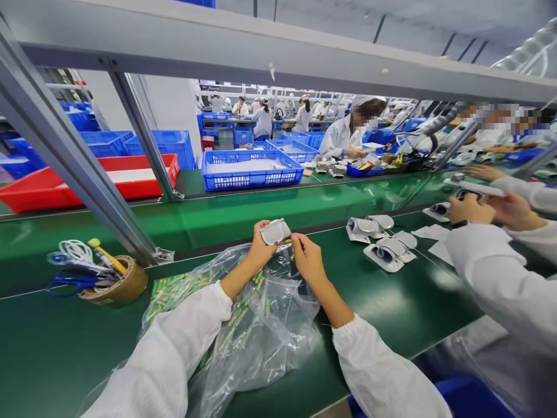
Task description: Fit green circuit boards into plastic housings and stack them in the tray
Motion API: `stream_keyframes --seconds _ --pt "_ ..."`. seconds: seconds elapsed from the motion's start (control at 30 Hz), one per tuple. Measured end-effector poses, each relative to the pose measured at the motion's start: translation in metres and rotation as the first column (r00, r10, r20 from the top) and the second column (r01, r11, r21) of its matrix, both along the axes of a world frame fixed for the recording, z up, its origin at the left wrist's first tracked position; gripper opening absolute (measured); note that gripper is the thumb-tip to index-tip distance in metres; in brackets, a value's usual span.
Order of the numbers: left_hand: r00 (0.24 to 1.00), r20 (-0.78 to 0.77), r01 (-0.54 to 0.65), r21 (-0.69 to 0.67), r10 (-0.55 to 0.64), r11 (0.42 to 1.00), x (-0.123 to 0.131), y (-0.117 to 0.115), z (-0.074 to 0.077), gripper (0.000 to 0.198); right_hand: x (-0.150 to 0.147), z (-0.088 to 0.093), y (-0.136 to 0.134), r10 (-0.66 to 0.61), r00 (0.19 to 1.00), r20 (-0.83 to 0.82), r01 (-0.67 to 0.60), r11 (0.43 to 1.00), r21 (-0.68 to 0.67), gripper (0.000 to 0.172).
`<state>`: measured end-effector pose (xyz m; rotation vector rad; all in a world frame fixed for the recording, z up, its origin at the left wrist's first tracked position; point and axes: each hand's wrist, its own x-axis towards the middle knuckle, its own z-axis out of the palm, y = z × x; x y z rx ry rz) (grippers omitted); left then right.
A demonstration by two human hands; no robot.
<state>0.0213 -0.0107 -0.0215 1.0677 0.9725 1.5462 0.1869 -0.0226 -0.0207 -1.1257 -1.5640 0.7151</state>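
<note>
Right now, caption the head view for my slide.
The left hand and right hand hold a small white part over a clear bag on the green belt.

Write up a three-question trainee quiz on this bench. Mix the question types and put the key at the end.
1. True or false: the left hand and the right hand both grip the small white part.
2. Multiple choice: what lies on the belt under the person's forearms? A) a clear plastic bag with green pieces inside; B) a red tray; C) a cardboard box.
3. Fill in: the blue-handled scissors rest in a tape roll on the person's ____ side.

Key: 1 true. 2 A. 3 left.
</note>
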Motion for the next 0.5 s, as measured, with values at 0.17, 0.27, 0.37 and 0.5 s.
stream_keyframes --seconds 0.17,0.27,0.37,0.5 --pt "0.995 0.098 0.042 -0.045 -0.038 0.998 0.0003 -0.0021 0.0033 0.081 0.0012 0.0014 -0.005 -0.006 0.985 0.173 -0.014 0.993 0.118 0.043" --pt "0.987 0.144 0.085 -0.081 -0.072 0.993 0.0009 -0.0042 0.0054 0.082 0.0006 0.0014 -0.0049 -0.024 0.987 0.161 0.007 0.995 0.104 0.032" --pt "0.985 0.161 0.083 -0.103 -0.066 0.991 0.0011 -0.0053 0.0064 0.084 0.0007 0.0007 -0.0035 -0.005 0.989 0.147 -0.006 0.997 0.079 0.029" --pt "0.986 0.156 0.084 -0.114 -0.066 0.99 0.001 -0.0041 0.0058 0.084 0.0009 -0.0007 -0.0019 0.011 0.991 0.132 -0.019 0.998 0.061 0.033"
